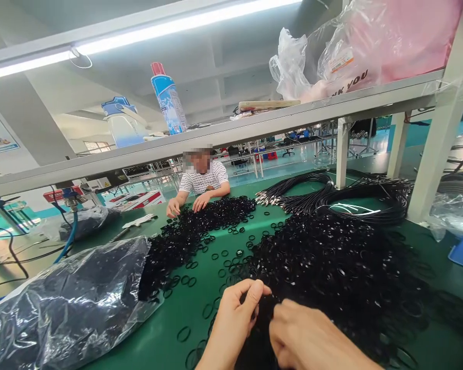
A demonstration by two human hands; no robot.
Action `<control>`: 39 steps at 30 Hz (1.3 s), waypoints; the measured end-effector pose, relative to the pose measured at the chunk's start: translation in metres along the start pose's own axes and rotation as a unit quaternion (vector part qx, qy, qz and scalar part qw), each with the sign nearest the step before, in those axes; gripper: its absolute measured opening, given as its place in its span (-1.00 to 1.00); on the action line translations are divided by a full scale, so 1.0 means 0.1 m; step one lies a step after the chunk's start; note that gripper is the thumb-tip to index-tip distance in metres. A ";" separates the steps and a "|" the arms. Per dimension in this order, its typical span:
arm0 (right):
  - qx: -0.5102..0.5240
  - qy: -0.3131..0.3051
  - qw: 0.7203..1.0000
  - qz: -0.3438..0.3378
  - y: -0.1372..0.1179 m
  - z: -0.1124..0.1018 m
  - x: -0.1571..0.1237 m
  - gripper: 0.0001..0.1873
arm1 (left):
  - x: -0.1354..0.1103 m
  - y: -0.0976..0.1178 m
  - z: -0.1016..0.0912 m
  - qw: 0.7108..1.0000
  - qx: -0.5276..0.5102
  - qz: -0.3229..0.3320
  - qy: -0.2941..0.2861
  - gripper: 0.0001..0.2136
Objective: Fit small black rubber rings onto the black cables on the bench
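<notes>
My left hand (235, 321) and my right hand (306, 339) are close together at the bottom of the view, over the near edge of a big heap of small black rubber rings (332, 262). The left fingers are curled in a pinch and the right hand is closed into a loose fist. Both seem to grip black rings, though what is between the fingers is hard to make out. Loose rings (224, 257) lie scattered on the green table (177, 313) just ahead of my hands.
A clear plastic bag (61, 303) spilling black rings lies at left. Across the table a person in a striped shirt (202, 180) has both hands on another ring pile (212, 213). Black cable bundles (351, 198) lie at back right. A shelf (254, 128) with a spray can (168, 100) runs overhead.
</notes>
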State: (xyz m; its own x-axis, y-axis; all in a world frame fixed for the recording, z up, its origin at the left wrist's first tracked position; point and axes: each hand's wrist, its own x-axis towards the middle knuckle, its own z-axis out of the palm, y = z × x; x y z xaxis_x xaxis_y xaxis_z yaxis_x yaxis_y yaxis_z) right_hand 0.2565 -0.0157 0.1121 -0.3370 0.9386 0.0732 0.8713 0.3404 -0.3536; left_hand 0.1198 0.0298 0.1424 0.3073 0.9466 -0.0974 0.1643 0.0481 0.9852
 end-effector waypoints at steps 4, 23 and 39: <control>0.070 0.094 0.993 0.010 0.07 -0.20 -0.10 -0.95 | 0.03 -0.02 -0.03 1.000 -0.017 -0.001 -0.019 -0.34; -0.058 0.006 0.998 -0.021 0.00 0.46 0.20 -0.98 | -0.01 -0.01 -0.06 0.986 -0.152 -0.036 -0.066 -0.58; 0.356 0.141 0.922 0.049 0.34 -0.31 0.02 -0.78 | -0.06 0.07 0.12 0.987 -0.107 -0.076 -0.096 -0.66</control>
State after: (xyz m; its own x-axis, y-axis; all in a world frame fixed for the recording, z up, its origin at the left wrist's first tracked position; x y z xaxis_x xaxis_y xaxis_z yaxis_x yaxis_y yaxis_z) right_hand 0.2969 -0.0008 0.1294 -0.0751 0.9741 0.2133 0.4025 0.2253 -0.8873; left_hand 0.1305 0.0209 0.1483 0.4692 0.8465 -0.2516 0.0279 0.2705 0.9623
